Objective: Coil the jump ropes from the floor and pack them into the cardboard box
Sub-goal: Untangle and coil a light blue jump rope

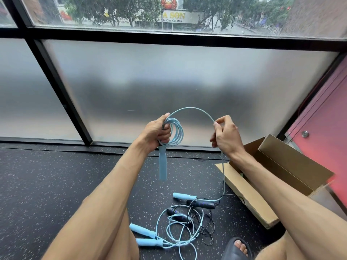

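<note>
**Rope in hand: partly coiled.** The left hand (157, 134) has its fingers curled around several finished loops of a light blue jump rope (176, 131), and one handle (163, 167) hangs below the fist. The right hand (225, 136) pinches the next length between thumb and forefinger, with the other fingers loosely bent. From there the rope drops to the floor (56, 184), probably ending at the second handle (184, 196).

**Ropes not yet coiled: two.** A second blue rope (169, 231) and a black rope (203, 203) lie tangled together on the floor between the knees.

**Cardboard box (246, 192).** It stands open on the floor at the right. The right forearm hides most of its inside, so I cannot tell whether anything is packed.

**Left to do.** Finish this coil, box it, then untangle, coil and pack the other two.
</note>
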A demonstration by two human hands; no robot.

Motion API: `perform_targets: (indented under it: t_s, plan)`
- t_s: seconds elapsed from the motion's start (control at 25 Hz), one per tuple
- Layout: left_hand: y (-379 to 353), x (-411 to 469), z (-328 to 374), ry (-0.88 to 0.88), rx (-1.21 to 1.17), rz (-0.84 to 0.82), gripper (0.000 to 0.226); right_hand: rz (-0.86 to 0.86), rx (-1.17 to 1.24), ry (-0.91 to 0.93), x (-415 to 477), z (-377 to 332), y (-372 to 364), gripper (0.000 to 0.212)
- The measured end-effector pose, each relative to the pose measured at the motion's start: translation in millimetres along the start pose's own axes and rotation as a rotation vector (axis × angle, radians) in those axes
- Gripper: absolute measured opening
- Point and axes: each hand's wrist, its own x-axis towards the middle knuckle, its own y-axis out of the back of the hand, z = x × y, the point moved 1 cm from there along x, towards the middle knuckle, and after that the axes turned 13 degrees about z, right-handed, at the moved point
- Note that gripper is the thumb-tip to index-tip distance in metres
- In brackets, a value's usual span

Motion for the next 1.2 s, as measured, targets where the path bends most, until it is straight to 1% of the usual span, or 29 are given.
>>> perform_targets:
  t_s: [0.12, 0.24, 0.36, 0.44, 0.56, 0.64, 0.72, 0.8, 0.88, 0.96, 1.04, 1.12, 1.2]
  plan:
    - [-1, -5, 5, 0.066, -0.12, -0.172, 0.056, -0.072, -0.132, -0.053, 3, 18, -4, 0.015]
    - [-2, -10, 9, 0.095, -0.217, -0.291, 0.058, -0.188, -0.266, -0.014, 0, 23, -11, 0.016]
    - [-1, -12, 13, 0.089, -0.363, -0.364, 0.052, -0.31, -0.31, 0.025, -9, 18, -18, 0.017]
    - [0, -12, 15, 0.074, -0.474, -0.364, 0.043, -0.416, -0.271, 0.019, -17, 14, -22, 0.017]
    - [-3, -11, 15, 0.027, -0.56, -0.272, 0.029, -0.581, -0.136, -0.094, -28, 4, -27, 0.013]
    - [-6, -8, 15, -0.033, -0.563, -0.153, 0.027, -0.651, -0.105, -0.182, -34, -1, -28, 0.01]
    - [-6, -2, 13, -0.108, -0.574, -0.022, 0.028, -0.697, -0.116, -0.26, -37, -2, -27, 0.012]
    - [-4, 3, 10, -0.173, -0.598, 0.104, 0.027, -0.752, -0.171, -0.278, -39, -2, -23, 0.011]
    - [-1, 9, 6, -0.222, -0.608, 0.23, 0.026, -0.778, -0.197, -0.242, -40, -4, -20, 0.009]
    - [1, 12, 3, -0.285, -0.521, 0.354, 0.025, -0.759, -0.177, -0.154, -40, -5, -22, 0.011]
    - [1, 13, 1, -0.385, -0.296, 0.451, 0.024, -0.723, -0.183, 0.001, -40, -10, -26, 0.012]
    - [-3, 12, -2, -0.485, -0.033, 0.466, 0.023, -0.679, -0.187, 0.146, -40, -19, -27, 0.013]
    - [-7, 11, -6, -0.553, 0.213, 0.41, 0.023, -0.617, -0.145, 0.233, -39, -30, -26, 0.017]
